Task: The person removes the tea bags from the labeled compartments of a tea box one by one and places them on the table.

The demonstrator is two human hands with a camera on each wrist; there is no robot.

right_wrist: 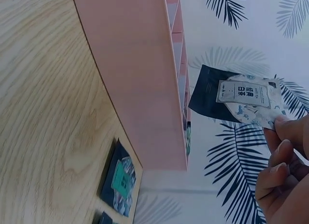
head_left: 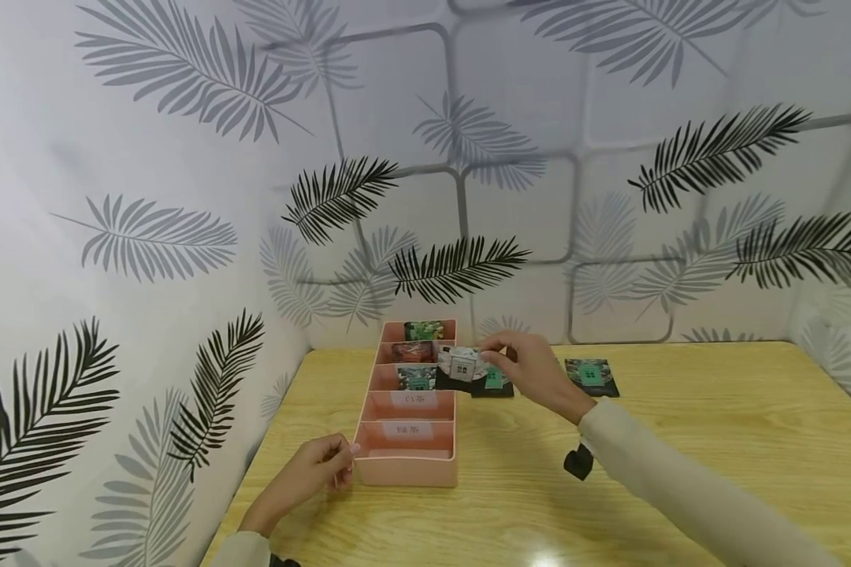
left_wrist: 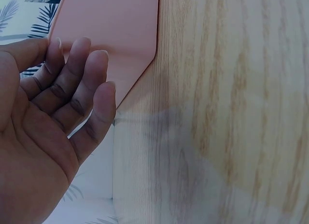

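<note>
My right hand pinches black-and-white packet above right rim of pink box; box leftward, long axis away from me. Left hand, half-curled, grips near corner.

From above, the two front compartments of the pink divided box lie open, a low divider between them. Farther back, the right hand and its white-and-black tea sachet overhang the right rim, obstructing the third compartment. The left hand blocks the front left corner. Right of the box, green-labelled sachets lie low on the wood-grain table — and the leaf-patterned wall stands close behind. Passable tabletop runs along the box's left side and between its front right corner and the right sleeve.
</note>
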